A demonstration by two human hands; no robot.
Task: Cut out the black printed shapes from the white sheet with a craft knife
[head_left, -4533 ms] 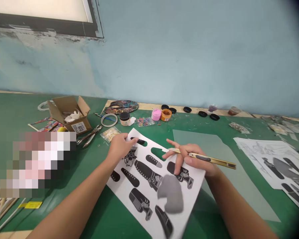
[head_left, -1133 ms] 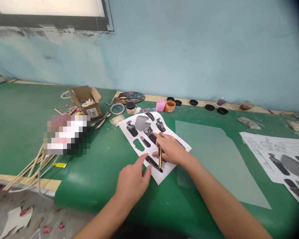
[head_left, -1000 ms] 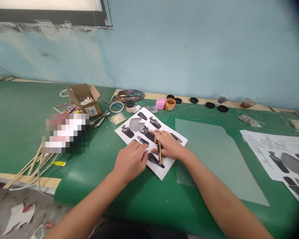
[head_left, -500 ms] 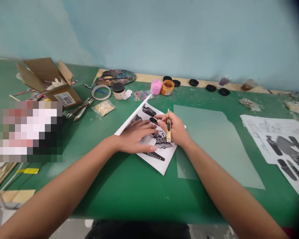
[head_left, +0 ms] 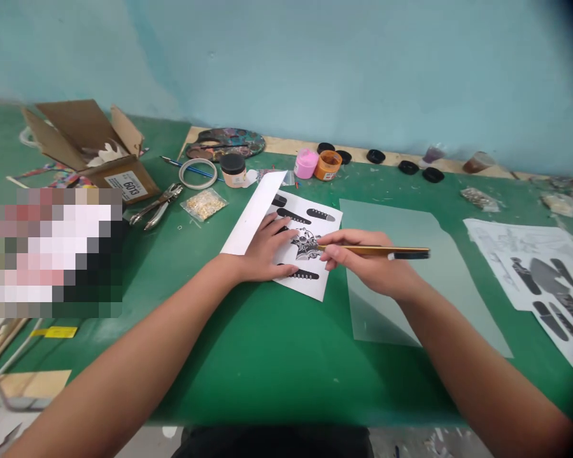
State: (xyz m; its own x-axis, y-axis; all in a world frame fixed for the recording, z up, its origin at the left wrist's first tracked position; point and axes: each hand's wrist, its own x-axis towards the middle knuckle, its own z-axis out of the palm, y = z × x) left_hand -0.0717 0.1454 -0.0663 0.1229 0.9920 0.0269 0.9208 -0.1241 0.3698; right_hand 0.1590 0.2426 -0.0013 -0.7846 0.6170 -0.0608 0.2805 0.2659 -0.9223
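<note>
A white sheet (head_left: 310,219) printed with black shapes lies on the green table (head_left: 267,356), its left part folded over so the blank back shows. My left hand (head_left: 265,251) lies flat on the sheet with fingers stretched out, pressing it down. My right hand (head_left: 367,267) is closed on a slim gold craft knife (head_left: 377,252), held like a pen. The knife's tip rests at a spiky black figure (head_left: 306,245) in the sheet's middle, just right of my left fingertips.
A pale translucent sheet (head_left: 410,280) lies right of the paper, more printed sheets (head_left: 535,273) at far right. At the back stand an open cardboard box (head_left: 93,149), pliers (head_left: 157,207), a tape ring (head_left: 198,173), a paint palette (head_left: 226,141), small paint pots (head_left: 315,164) and black lids (head_left: 408,167).
The sheet was turned and its left side folded over. My left hand settled flat on it. My right hand swung the knife from upright to level, tip on the spiky figure.
</note>
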